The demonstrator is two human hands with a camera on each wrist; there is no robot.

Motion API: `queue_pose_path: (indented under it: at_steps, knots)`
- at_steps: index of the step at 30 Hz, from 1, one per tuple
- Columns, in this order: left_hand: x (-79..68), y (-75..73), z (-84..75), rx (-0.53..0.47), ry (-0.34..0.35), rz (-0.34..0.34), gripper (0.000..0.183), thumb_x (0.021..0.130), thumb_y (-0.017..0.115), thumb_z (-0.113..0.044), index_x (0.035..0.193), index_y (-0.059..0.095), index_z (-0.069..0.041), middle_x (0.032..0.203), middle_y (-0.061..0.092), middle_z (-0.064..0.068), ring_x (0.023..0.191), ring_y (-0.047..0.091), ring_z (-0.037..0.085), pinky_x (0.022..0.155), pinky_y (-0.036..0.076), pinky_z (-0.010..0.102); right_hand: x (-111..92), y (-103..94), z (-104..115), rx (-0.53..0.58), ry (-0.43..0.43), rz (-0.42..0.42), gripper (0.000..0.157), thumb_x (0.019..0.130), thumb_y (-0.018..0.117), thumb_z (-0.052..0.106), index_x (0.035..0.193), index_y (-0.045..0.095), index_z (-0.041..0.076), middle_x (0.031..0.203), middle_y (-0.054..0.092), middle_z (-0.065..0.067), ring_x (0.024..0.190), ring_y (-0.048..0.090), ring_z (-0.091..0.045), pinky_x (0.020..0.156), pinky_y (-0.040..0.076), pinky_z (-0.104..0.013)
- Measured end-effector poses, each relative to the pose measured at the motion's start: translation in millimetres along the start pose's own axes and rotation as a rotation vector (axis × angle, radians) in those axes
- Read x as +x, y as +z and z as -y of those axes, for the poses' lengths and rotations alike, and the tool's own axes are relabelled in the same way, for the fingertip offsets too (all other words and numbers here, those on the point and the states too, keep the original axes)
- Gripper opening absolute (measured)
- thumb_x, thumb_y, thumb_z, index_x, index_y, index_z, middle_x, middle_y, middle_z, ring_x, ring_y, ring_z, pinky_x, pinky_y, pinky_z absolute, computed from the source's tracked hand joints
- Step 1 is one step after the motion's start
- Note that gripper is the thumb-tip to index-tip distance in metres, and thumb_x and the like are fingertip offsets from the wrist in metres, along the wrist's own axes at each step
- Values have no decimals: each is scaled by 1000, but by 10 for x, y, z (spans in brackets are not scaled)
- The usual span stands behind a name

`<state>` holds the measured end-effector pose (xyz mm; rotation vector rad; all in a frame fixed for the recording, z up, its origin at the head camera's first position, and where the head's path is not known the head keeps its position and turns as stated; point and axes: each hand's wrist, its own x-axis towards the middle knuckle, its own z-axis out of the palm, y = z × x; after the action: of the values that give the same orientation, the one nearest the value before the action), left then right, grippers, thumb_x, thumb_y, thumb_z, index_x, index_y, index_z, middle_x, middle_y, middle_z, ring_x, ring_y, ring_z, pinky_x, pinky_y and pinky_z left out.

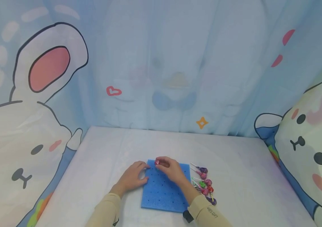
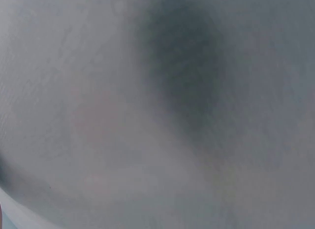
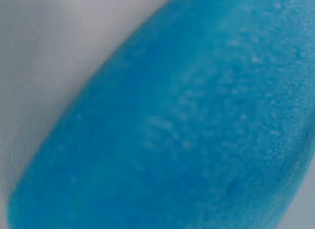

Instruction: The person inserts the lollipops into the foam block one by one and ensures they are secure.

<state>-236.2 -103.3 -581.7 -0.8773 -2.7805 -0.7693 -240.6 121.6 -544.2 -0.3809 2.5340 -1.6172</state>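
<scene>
While your right hand (image 1: 171,170) is pinching a red-and-pink lollipop (image 1: 157,162) between thumb and fingers, you are holding it over the far left corner of the blue board (image 1: 161,196). Your fingers are covering its stick, so I cannot tell whether it is sitting in a hole. Rows of small dark holes (image 1: 173,202) are running across the board. Your left hand (image 1: 134,175) is resting at the board's left edge, its fingers relaxed and apart from the thumb. Just beside the right edge, the other lollipops (image 1: 203,175) are lying in a loose cluster of purple, pink, red and green, some overlapping. A dark object (image 1: 188,216) is showing by your right sleeve (image 1: 210,212).

You are working on a white table (image 1: 234,170), with a pale blue curtain (image 1: 149,41) hanging behind it. A red heart (image 1: 114,91) and an orange star (image 1: 202,122) are decorating the curtain, and large white cartoon animals (image 1: 10,138) are flanking both sides.
</scene>
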Motion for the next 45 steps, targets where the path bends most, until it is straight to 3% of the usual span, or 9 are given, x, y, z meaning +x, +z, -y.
queue_pose_path:
  at_steps: [15, 21, 25, 31, 39, 45]
  knots:
    - [-11, 17, 9, -10, 8, -18, 40, 84, 68, -34, 121, 61, -19, 122, 58, -2, 119, 53, 17, 104, 44, 36, -6, -15, -35, 21, 45, -11, 40, 90, 70, 30, 125, 63, 13, 120, 67, -6, 112, 64, -24, 93, 53, -41]
    - [-19, 23, 23, -15, 16, -12, 41, 85, 67, -34, 123, 61, -19, 123, 58, -2, 120, 53, 16, 105, 43, 35, -24, -77, 5, 78, 41, 6, 48, 90, 71, 27, 132, 58, 9, 125, 65, -9, 116, 62, -25, 95, 52, -40]
    - [-21, 19, 12, -21, 7, -4, 41, 86, 66, -34, 123, 60, -19, 125, 58, -2, 122, 52, 16, 106, 42, 35, -26, -167, 61, 112, 40, -29, 49, 89, 72, 26, 133, 58, 8, 126, 65, -8, 117, 61, -25, 96, 51, -40]
    - [-19, 20, 2, -22, -3, 3, 40, 86, 66, -33, 123, 60, -19, 125, 58, -2, 122, 52, 17, 106, 42, 36, -51, -397, 77, 38, 66, -133, 48, 91, 70, 28, 132, 58, 8, 127, 64, -7, 119, 60, -25, 98, 50, -42]
    - [-20, 15, 0, -15, 3, 4, 40, 86, 66, -34, 123, 60, -18, 125, 58, -1, 122, 52, 17, 106, 42, 37, -87, -863, 6, -168, 220, -277, 43, 95, 62, 23, 133, 55, 4, 130, 60, -17, 121, 57, -33, 100, 47, -47]
    - [-24, 19, 7, -13, 5, 3, 40, 87, 65, -34, 124, 60, -19, 125, 58, -1, 122, 52, 17, 106, 43, 37, -223, -1208, -195, -279, 268, -267, 44, 96, 59, 21, 134, 52, -2, 130, 58, -22, 121, 54, -39, 101, 45, -52]
